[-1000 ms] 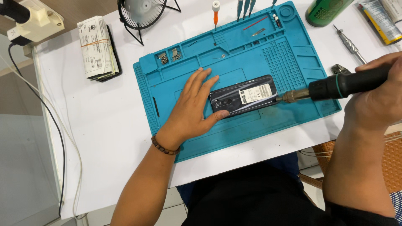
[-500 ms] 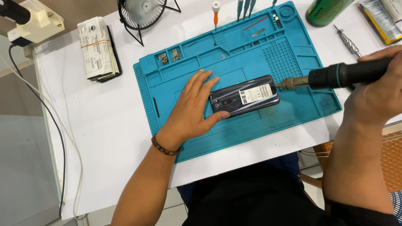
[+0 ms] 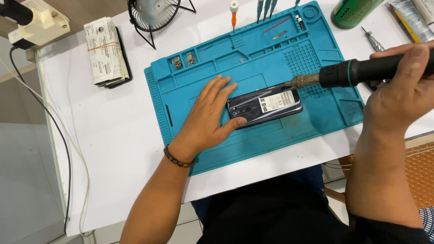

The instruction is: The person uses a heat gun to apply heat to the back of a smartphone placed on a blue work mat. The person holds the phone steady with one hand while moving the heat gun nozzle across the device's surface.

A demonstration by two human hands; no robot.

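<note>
The right hand (image 3: 398, 86) reaches in from the right edge of the frame, forearm rising from the lower right, fingers wrapped fully around the black handle of a hot-air tool (image 3: 361, 72) with a teal ring. The tool lies nearly level, its metal nozzle pointing left at the upper right corner of a dark smartphone (image 3: 264, 106); whether nozzle and phone touch cannot be told.

The left hand (image 3: 205, 119) comes up from the lower centre, palm down and fingers spread flat, holding nothing; its fingertips press on the left end of the phone and the thumb lies along its lower edge. A beaded bracelet (image 3: 177, 159) circles the wrist.

The phone lies back up, with a white label, at the centre of a teal repair mat (image 3: 217, 153) on a white table (image 3: 113, 149). At upper left sits a banded paper bundle (image 3: 105, 50), beside a small black fan (image 3: 156, 16).
</note>
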